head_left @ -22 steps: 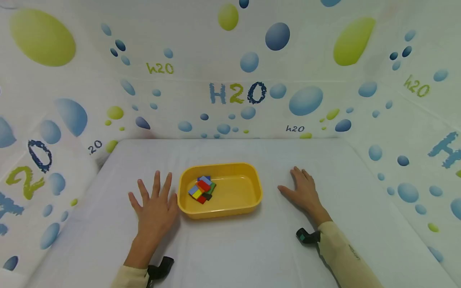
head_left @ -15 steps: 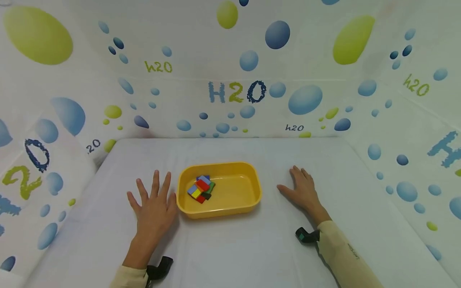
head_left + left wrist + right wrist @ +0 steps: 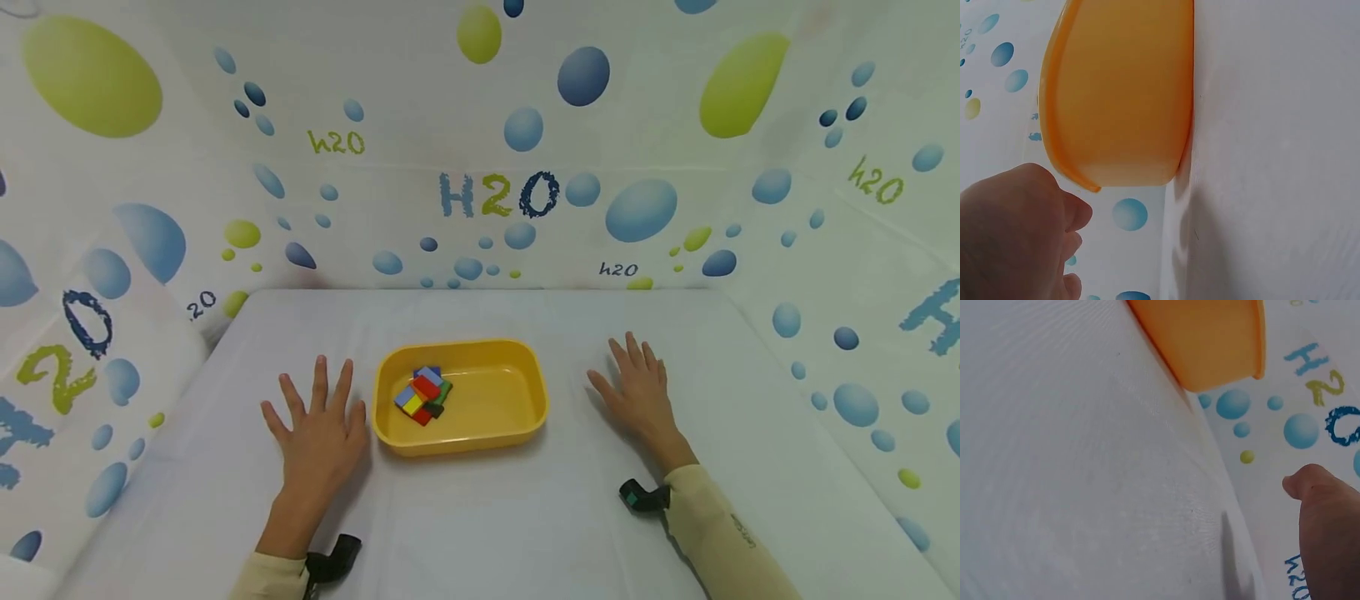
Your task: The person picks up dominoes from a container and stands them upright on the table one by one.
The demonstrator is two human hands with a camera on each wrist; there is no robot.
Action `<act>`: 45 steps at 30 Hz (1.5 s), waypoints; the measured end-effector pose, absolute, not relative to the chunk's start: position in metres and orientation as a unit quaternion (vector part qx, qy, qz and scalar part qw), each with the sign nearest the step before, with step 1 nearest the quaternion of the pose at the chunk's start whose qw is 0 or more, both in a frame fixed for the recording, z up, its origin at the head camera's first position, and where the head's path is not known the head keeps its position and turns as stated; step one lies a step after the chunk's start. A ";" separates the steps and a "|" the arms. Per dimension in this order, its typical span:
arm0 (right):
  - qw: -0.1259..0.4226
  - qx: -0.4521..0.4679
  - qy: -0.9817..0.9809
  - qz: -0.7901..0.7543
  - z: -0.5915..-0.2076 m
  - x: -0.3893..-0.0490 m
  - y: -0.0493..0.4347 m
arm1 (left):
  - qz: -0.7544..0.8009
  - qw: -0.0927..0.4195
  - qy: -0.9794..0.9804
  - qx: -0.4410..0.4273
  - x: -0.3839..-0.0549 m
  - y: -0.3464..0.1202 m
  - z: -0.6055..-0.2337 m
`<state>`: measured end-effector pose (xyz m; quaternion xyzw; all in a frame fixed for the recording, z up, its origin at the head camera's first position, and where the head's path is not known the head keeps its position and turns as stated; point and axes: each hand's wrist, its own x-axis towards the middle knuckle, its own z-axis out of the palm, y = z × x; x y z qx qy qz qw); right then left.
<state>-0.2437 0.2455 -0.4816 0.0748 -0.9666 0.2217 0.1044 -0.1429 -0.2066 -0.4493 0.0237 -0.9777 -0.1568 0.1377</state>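
Note:
A shallow yellow plastic tray (image 3: 495, 396) sits on the table in the middle of the head view. At its left end lies a small heap of blocks (image 3: 426, 390) in red, blue, yellow, green and black. Just left of the tray, my left hand (image 3: 321, 442) is spread palm down, thumb close to the rim and holding nothing. Well to the tray's right, my right hand (image 3: 643, 402) has its fingers extended and nothing in its grasp. Each wrist view shows the tray's outer wall (image 3: 1122, 94) beyond the hand; the blocks inside are hidden there.
A white cloth covers the table (image 3: 495, 525). Behind it and at both sides hangs a white curtain (image 3: 405, 108) printed with blue and green drops and H2O lettering. A black wrist camera (image 3: 333, 558) juts from the left sleeve, another camera (image 3: 643, 497) from the right.
My right hand has shifted a little forward and to the right, its fingers more spread. My left hand has moved very slightly left. The tray and blocks stay in place.

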 end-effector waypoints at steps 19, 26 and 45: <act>0.144 0.110 -0.964 0.193 -0.460 -0.241 0.231 | -0.159 0.153 -0.975 0.025 -0.145 -0.209 -0.442; 0.147 0.138 -0.949 0.243 -0.446 -0.237 0.211 | -0.180 0.167 -0.969 0.012 -0.147 -0.208 -0.433; 0.134 0.244 -0.855 0.437 -0.417 -0.227 0.126 | -0.283 0.151 -0.947 -0.032 -0.149 -0.202 -0.436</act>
